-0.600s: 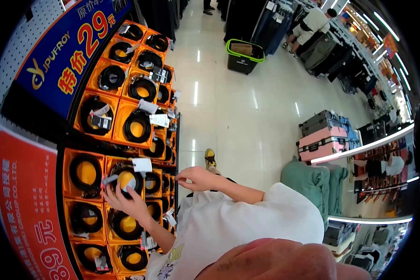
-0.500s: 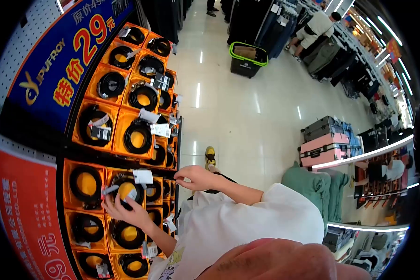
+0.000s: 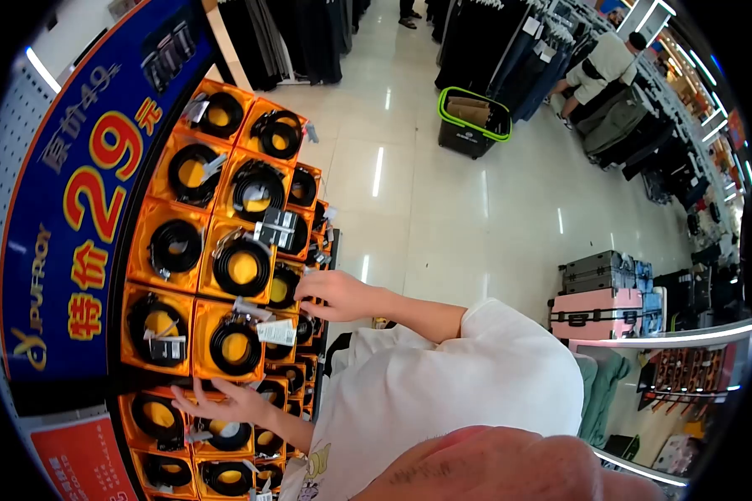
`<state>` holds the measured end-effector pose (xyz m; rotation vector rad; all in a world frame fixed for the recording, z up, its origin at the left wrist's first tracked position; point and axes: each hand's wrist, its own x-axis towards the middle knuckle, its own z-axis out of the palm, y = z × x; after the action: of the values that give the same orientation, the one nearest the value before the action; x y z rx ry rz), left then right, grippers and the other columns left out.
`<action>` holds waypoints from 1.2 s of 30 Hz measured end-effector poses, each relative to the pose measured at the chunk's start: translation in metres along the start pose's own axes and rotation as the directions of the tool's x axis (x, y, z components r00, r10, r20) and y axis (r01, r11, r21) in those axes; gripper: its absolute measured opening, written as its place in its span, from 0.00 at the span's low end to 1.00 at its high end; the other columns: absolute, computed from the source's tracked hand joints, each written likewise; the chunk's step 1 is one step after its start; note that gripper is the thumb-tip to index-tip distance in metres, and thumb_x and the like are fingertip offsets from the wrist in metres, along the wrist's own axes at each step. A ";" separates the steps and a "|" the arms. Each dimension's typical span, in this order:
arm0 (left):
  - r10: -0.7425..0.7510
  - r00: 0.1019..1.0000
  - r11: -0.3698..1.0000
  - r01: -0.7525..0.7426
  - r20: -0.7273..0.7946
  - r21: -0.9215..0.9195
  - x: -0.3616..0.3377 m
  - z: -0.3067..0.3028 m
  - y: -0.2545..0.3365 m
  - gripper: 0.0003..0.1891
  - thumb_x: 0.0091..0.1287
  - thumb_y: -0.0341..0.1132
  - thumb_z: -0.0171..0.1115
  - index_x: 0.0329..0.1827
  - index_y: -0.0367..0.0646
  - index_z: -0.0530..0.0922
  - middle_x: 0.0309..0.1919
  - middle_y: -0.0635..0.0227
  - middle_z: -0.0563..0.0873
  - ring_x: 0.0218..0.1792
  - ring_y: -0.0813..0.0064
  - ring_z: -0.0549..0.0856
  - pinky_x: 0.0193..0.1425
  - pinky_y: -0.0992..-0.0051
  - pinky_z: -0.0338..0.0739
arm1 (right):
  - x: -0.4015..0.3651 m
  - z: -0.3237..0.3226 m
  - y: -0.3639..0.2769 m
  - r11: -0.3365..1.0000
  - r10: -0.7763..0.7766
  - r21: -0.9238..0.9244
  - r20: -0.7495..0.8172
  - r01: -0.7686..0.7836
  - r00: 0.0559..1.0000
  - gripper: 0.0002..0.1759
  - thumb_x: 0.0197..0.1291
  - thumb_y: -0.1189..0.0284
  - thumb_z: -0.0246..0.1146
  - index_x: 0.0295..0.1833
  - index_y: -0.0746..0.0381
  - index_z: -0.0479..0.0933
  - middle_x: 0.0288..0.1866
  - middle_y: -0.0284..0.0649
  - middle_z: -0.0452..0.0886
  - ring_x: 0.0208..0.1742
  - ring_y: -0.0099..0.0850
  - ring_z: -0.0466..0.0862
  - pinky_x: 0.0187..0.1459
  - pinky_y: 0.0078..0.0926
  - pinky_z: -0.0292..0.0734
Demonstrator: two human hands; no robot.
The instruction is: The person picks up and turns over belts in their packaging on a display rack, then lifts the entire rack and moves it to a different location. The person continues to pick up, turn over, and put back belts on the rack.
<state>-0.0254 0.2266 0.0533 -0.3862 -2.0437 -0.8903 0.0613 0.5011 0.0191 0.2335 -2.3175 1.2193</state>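
My left hand [image 3: 217,402] reaches over the stacked belt display with its fingers spread and nothing in them. It is just in front of an orange box [image 3: 200,342] holding a coiled black belt [image 3: 235,344] with a white tag [image 3: 276,331]. Under the palm and wrist are more coiled belts, partly hidden. Farther along the side of the stack, my right hand [image 3: 330,296] is loosely bent, thumb apart from the fingers. Its fingertips overlap the side boxes near a belt in a small orange box [image 3: 283,285].
A blue price sign [image 3: 92,200] and a red sign [image 3: 83,455] stand behind the boxes. On the floor are a black basket with a green rim [image 3: 468,138] and suitcases [image 3: 597,313]. Clothes racks [image 3: 485,50] line the aisle, with a person [image 3: 602,71] beside one.
My view has shifted along the display. My left hand has come off the belt it was touching, its fingers now spread. My right hand is closer to the side boxes.
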 end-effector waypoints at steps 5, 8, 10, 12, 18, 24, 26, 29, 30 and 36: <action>0.070 0.980 0.970 -0.024 0.185 -0.243 -0.002 0.075 0.073 0.12 0.79 0.32 0.60 0.58 0.35 0.79 0.79 0.51 0.70 0.83 0.40 0.58 0.83 0.40 0.53 | -0.007 -0.045 0.036 0.996 0.080 -0.023 -0.050 -0.081 0.996 0.08 0.68 0.71 0.65 0.47 0.63 0.83 0.43 0.43 0.85 0.45 0.45 0.86 0.45 0.41 0.83; 0.124 0.937 0.954 -0.023 0.325 -0.297 -0.006 0.114 0.101 0.12 0.79 0.34 0.60 0.58 0.36 0.80 0.78 0.53 0.71 0.84 0.41 0.58 0.83 0.41 0.53 | -0.028 -0.060 0.049 0.984 0.163 -0.049 -0.114 -0.169 0.980 0.06 0.68 0.70 0.65 0.45 0.61 0.83 0.40 0.42 0.85 0.43 0.45 0.86 0.44 0.42 0.83; 0.159 0.909 0.940 -0.020 0.384 -0.341 -0.005 0.146 0.118 0.13 0.79 0.34 0.61 0.59 0.35 0.80 0.79 0.54 0.71 0.84 0.42 0.58 0.83 0.42 0.54 | -0.044 -0.068 0.062 0.976 0.199 -0.070 -0.120 -0.208 0.973 0.07 0.67 0.69 0.65 0.44 0.62 0.83 0.39 0.43 0.86 0.43 0.45 0.87 0.42 0.43 0.82; 0.214 0.884 0.916 -0.034 0.417 -0.399 -0.005 0.184 0.120 0.13 0.79 0.33 0.61 0.60 0.36 0.81 0.78 0.54 0.71 0.84 0.45 0.59 0.83 0.43 0.56 | -0.051 -0.077 0.065 0.958 0.268 -0.068 -0.137 -0.279 0.954 0.08 0.68 0.69 0.65 0.45 0.62 0.83 0.40 0.43 0.86 0.43 0.45 0.87 0.42 0.44 0.82; 0.279 0.817 0.882 -0.010 0.505 -0.471 -0.003 0.267 0.179 0.11 0.80 0.31 0.60 0.59 0.37 0.82 0.77 0.59 0.72 0.82 0.51 0.62 0.80 0.49 0.64 | -0.074 -0.127 0.083 0.867 0.444 -0.107 -0.275 -0.486 0.853 0.10 0.70 0.67 0.63 0.45 0.61 0.84 0.41 0.41 0.86 0.44 0.43 0.86 0.45 0.43 0.81; 0.338 0.829 0.867 -0.090 0.445 -0.490 0.026 0.333 0.190 0.12 0.80 0.35 0.59 0.58 0.38 0.84 0.77 0.59 0.73 0.81 0.51 0.62 0.78 0.49 0.63 | -0.044 -0.163 0.101 0.830 0.455 -0.074 -0.484 -0.553 0.747 0.10 0.70 0.67 0.63 0.46 0.61 0.84 0.39 0.41 0.85 0.43 0.41 0.86 0.45 0.40 0.82; 0.335 0.823 0.883 -0.105 0.458 -0.458 0.026 0.349 0.181 0.13 0.80 0.36 0.60 0.58 0.38 0.84 0.77 0.58 0.73 0.81 0.50 0.63 0.79 0.48 0.62 | -0.028 -0.169 0.113 0.841 0.433 -0.088 -0.484 -0.534 0.761 0.10 0.70 0.67 0.63 0.46 0.62 0.83 0.40 0.40 0.85 0.45 0.41 0.86 0.46 0.39 0.82; 0.351 0.807 0.898 -0.146 0.474 -0.416 0.029 0.368 0.166 0.13 0.80 0.36 0.60 0.59 0.39 0.84 0.77 0.56 0.73 0.81 0.47 0.63 0.81 0.46 0.59 | 0.006 -0.172 0.134 0.882 0.356 -0.135 -0.439 -0.452 0.825 0.08 0.69 0.69 0.65 0.47 0.62 0.83 0.44 0.39 0.85 0.49 0.41 0.85 0.49 0.40 0.82; 0.339 0.804 0.905 -0.138 0.488 -0.403 0.029 0.371 0.162 0.13 0.79 0.36 0.60 0.59 0.39 0.84 0.77 0.56 0.73 0.82 0.46 0.62 0.81 0.45 0.59 | 0.018 -0.167 0.142 0.903 0.309 -0.144 -0.436 -0.405 0.845 0.08 0.68 0.70 0.65 0.47 0.62 0.83 0.47 0.39 0.85 0.51 0.40 0.84 0.51 0.40 0.82; 0.312 0.796 0.919 -0.115 0.519 -0.376 0.026 0.381 0.140 0.09 0.77 0.32 0.62 0.55 0.39 0.83 0.76 0.54 0.73 0.82 0.41 0.60 0.80 0.40 0.59 | 0.092 -0.150 0.177 0.976 0.048 -0.183 -0.340 -0.116 0.939 0.11 0.63 0.73 0.68 0.49 0.64 0.81 0.61 0.52 0.78 0.60 0.49 0.81 0.60 0.41 0.79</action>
<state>-0.1865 0.5952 -0.0090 -1.1782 -2.3127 -1.0585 -0.0309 0.7335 0.0087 -0.1354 -2.1454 0.9667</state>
